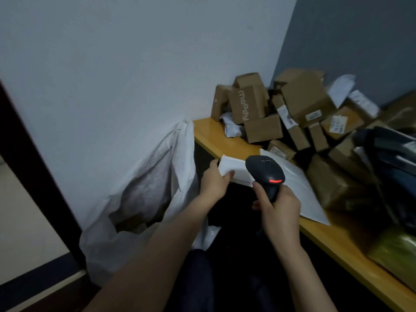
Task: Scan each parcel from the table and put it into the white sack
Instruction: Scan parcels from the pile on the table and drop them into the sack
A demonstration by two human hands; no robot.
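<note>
**P1:** ok so which step were we actually on here?

**P2:** the scan, we reckoned. Our left hand (213, 183) pinched the near corner of a small white parcel (238, 171), thumb on top, right at the table's front edge, about the middle of the frame. Our right hand (279, 212) was wrapped round the handle of the barcode scanner (265, 172). Its red light was lit and its head sat just over the parcel.

**P1:** and next?

**P2:** we couldn't see a label, so probably turn the parcel until the code faced the scanner. After that, swing it left into the white sack (144, 183). The sack sagged open just beside the table's end, left of centre, and its mouth looked floppy, so we'd have aimed for the gap.

**P1:** what about the room?

**P2:** a yellow wooden table (207, 131) ran down to the lower right. There was a heap of cardboard boxes (299, 102) in the upper right, with one box printed "moody" (247, 104). A flat white mailer (299, 188) lay beside the scanner, and there was a plain pale wall behind. A dark door frame (27, 154) ran down the left edge.
</note>
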